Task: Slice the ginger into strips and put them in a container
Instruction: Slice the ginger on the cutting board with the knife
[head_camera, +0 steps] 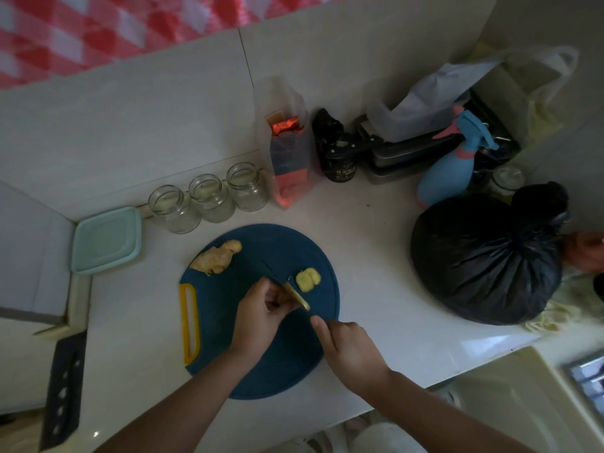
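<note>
On the white counter lies a round dark-blue cutting board point(261, 361) with a yellow handle slot at its left. A large piece of ginger point(215, 258) rests at the board's far left. A few cut ginger slices point(308, 278) lie overlapped at the board's right. My left hand point(261, 317) curls its fingers round a small ginger piece against the knife blade point(295, 294). My right hand point(349, 349) grips the knife handle, thumb pointing along it. A pale green lidded container point(106, 240) sits on the counter to the left of the board.
Three empty glass jars point(209, 197) stand behind the board. A clear bag with red packets point(287, 148), a dark jar, stacked metal trays, a blue spray bottle point(454, 165) and a full black bag point(487, 256) crowd the right. A black knife holder point(63, 390) stands at the left edge.
</note>
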The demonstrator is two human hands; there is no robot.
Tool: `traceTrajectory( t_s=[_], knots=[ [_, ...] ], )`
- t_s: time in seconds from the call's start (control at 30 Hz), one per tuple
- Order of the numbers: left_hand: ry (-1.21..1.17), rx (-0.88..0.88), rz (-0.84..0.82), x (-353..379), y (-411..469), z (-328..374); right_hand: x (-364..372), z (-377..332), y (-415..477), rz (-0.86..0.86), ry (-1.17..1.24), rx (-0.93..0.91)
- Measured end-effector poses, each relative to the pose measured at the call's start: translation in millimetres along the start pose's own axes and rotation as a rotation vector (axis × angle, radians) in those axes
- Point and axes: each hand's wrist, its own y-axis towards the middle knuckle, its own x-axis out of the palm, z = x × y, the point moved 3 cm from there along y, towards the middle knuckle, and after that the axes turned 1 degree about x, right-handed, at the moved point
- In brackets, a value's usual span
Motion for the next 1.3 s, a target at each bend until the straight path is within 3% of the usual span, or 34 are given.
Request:
traceTrajectory(
  t_s=[0.13,0.23,0.37,0.63,1.0,1.13,1.3],
  knots=[
    [0.011,0.028,-0.012,0,-1,-1,-13,-9,13,-0.041,0.337,0.185],
    [0.035,0.032,0.007,-3,-2,2,-20,-9,32,-0.213,0.575,0.367],
    [0.061,0.032,0.009,-6,0,0,-24,-4,46,-0.279,0.490,0.355],
    [0.094,-0.001,-0.027,-7,8,-5,-21,-5,48,-0.108,0.013,-0.073],
    [0.102,0.005,-0.040,-6,12,-10,-26,-2,46,-0.084,0.310,0.126],
    [0.087,0.008,-0.027,-4,10,-11,-27,-4,32,0.046,0.055,-0.024],
    [0.096,0.017,0.007,-3,7,-6,-10,-3,15,0.043,-0.228,-0.041]
  ],
)
